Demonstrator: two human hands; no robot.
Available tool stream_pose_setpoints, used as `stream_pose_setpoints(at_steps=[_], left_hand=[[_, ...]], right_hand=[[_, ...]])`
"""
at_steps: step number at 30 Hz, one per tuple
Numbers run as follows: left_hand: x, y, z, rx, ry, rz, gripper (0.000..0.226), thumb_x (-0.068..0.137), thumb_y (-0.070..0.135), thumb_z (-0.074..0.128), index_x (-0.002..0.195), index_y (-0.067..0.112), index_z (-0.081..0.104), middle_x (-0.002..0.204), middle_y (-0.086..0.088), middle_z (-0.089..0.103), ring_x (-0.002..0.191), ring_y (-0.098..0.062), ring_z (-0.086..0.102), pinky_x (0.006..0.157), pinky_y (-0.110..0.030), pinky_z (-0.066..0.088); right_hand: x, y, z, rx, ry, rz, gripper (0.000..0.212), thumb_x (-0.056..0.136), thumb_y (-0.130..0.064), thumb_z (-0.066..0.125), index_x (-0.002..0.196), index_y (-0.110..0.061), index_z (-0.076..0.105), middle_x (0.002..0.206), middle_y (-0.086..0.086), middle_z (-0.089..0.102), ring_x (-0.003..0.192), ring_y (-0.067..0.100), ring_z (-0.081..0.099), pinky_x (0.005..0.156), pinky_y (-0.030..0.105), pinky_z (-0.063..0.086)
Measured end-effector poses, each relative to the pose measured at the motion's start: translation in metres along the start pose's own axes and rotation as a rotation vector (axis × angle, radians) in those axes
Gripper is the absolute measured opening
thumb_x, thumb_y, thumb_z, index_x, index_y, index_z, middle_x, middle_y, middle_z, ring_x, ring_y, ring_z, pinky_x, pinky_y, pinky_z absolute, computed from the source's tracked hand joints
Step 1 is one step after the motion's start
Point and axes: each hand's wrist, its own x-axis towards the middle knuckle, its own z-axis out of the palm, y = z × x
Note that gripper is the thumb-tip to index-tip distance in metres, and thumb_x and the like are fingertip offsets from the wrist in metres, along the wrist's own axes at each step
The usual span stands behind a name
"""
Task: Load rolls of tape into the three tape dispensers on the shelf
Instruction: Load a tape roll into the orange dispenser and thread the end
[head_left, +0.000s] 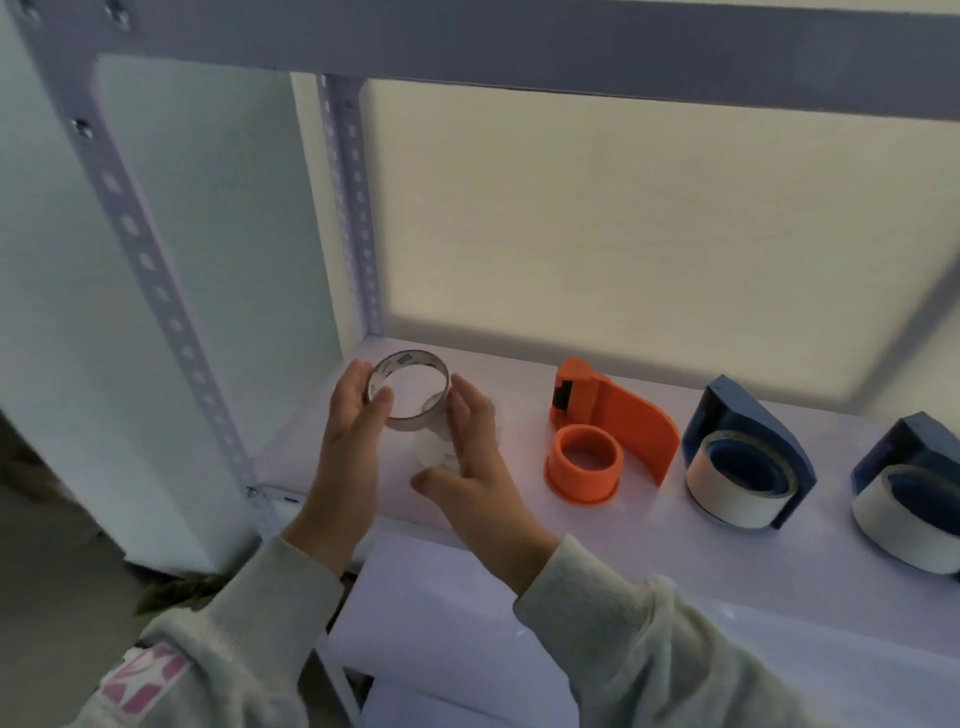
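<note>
A clear roll of tape (410, 364) is held above the left part of the white shelf (675, 525). My left hand (353, 431) grips its left rim; my right hand (470, 457) presses flat against its right side, fingers spread. Below the roll something pale and blurred sits on the shelf; I cannot tell what it is. An orange tape dispenser (613, 431) stands to the right, its orange hub (584, 462) bare. Two dark blue dispensers, one (748, 457) in the middle right and another (909, 493) at the far right, each carry a white roll.
A perforated metal upright (156, 291) stands at the shelf's left front corner, another upright (350, 208) at the back left. A shelf beam (519, 41) runs overhead. A lower white surface (467, 649) lies under my arms.
</note>
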Motion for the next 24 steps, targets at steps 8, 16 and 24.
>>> stream_pose_setpoints(at_steps=[8, 16, 24], left_hand=[[0.02, -0.011, -0.052, 0.176, 0.102, -0.093, 0.051, 0.093, 0.057, 0.034, 0.139, 0.035, 0.029, 0.145, -0.003, 0.038, 0.132, -0.027, 0.04, 0.109, -0.052, 0.035], [0.044, -0.025, -0.06, 0.298, 0.098, -0.226, 0.074, 0.089, 0.065, 0.028, 0.148, 0.023, 0.016, 0.151, -0.01, 0.033, 0.135, -0.03, 0.037, 0.109, -0.053, 0.034], [0.04, -0.027, -0.052, 0.459, 0.158, -0.13, 0.079, 0.085, 0.072, 0.027, 0.148, 0.024, 0.018, 0.158, -0.011, 0.017, 0.145, -0.026, 0.018, 0.115, -0.053, 0.021]], right_hand=[[0.024, -0.006, 0.047, 0.032, -0.243, 0.176, 0.085, 0.083, 0.01, 0.057, 0.148, -0.028, 0.016, 0.104, -0.019, 0.042, 0.12, 0.02, 0.052, 0.071, 0.011, 0.049], [0.04, -0.003, 0.064, -0.007, -0.176, 0.326, 0.082, 0.08, -0.001, 0.066, 0.146, -0.019, 0.022, 0.129, 0.014, 0.052, 0.118, 0.031, 0.055, 0.088, 0.032, 0.053], [0.006, 0.014, 0.048, -0.353, -0.096, 0.062, 0.064, 0.085, -0.001, 0.051, 0.141, -0.028, 0.034, 0.14, -0.009, 0.044, 0.126, 0.008, 0.046, 0.107, 0.036, 0.043]])
